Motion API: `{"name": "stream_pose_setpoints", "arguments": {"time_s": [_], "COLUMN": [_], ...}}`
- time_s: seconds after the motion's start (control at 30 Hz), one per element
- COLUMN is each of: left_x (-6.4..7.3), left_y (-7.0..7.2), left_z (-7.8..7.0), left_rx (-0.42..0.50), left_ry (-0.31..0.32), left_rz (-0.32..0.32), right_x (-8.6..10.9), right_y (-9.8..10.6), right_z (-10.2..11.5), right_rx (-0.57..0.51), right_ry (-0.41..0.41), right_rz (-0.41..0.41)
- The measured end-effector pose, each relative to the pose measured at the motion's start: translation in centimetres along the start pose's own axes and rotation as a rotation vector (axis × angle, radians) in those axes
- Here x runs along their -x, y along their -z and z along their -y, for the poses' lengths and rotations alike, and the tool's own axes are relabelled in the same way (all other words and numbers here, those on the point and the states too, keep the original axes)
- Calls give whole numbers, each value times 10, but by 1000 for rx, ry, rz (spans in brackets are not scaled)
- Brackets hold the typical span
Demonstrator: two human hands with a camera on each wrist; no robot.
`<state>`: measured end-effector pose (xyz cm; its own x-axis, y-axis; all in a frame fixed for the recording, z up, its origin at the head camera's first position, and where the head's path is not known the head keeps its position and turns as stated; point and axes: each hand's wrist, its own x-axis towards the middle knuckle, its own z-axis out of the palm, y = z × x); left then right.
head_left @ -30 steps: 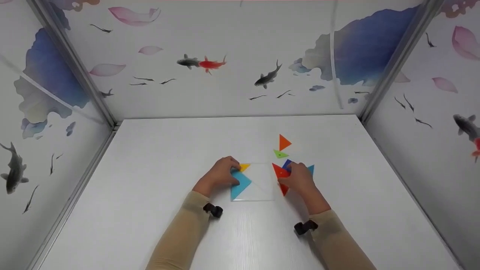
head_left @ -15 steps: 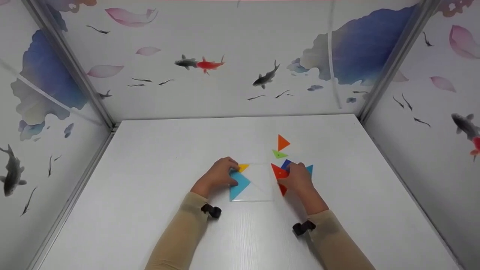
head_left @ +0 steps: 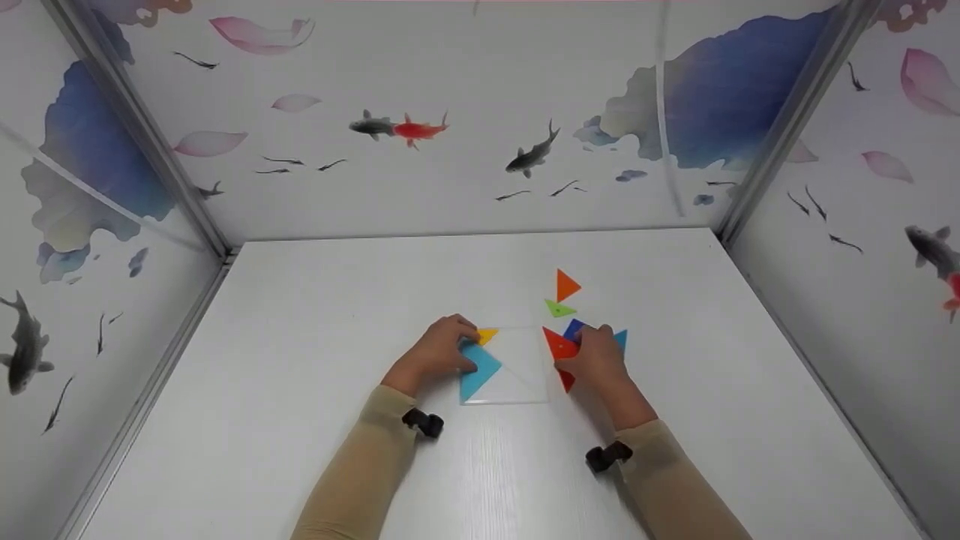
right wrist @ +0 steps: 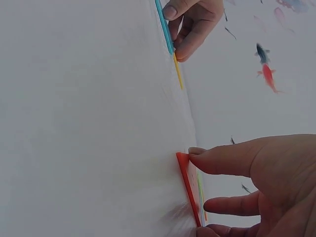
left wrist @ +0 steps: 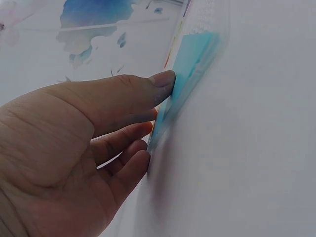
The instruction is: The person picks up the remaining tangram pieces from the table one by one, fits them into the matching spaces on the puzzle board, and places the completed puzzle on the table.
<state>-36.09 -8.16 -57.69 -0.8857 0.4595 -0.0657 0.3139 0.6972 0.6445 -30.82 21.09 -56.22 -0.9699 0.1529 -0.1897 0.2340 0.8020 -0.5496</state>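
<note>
Tangram tray (head_left: pixel 525 382), clear and square, lies between the two hands on the white table (head_left: pixel 337 300), with a light-blue piece (head_left: pixel 480 365) and a yellow piece (head_left: pixel 487 335) in its left part. From my end, I see the left hand (head_left: pixel 435 345) at that side, thumb on the light-blue piece and fingertips by the yellow one; I cannot tell whether it pinches anything or merely steadies the tray. The right hand (head_left: pixel 600 364) has a narrow pinch on the red triangle (head_left: pixel 556 345), just beside the tray's right edge; I can't make out whether the triangle is clear of the table.

Under and around that grip I count a dark-blue piece (head_left: pixel 573 330) at the fingers and a blue piece (head_left: pixel 622 340) poking out on the far right. Beyond the fingertips lie a lime-green triangle (head_left: pixel 559 308) and an orange triangle (head_left: pixel 568 286).

I judge the step in hand as picking up the red triangle to fill the tray. The next move, I'd say, calls for carrying it leftward, turning it to suit the vacant part, and keeping the placed pieces from sliding.
</note>
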Motion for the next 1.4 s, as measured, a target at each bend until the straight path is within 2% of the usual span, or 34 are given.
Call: {"name": "stream_pose_setpoints", "arguments": {"time_s": [0.23,0.6,0.8,1.23,1.4], "left_x": [0,1,0,3,3], "left_y": [0,2,2,0,0], "left_z": [0,-5,-8,-5,-3], "left_rx": [-3,-1,15,25,10], "left_ry": [13,-6,20,51,39], "left_rz": [2,-10,-10,-12,-12], "right_x": [0,0,0,1,1], "right_y": [1,5,8,5,4], "right_z": [0,-2,-2,-1,0], "right_rx": [10,7,8,6,2], "right_ry": [-1,2,-7,-51,-60], "right_rz": [6,18,34,69,74]}}
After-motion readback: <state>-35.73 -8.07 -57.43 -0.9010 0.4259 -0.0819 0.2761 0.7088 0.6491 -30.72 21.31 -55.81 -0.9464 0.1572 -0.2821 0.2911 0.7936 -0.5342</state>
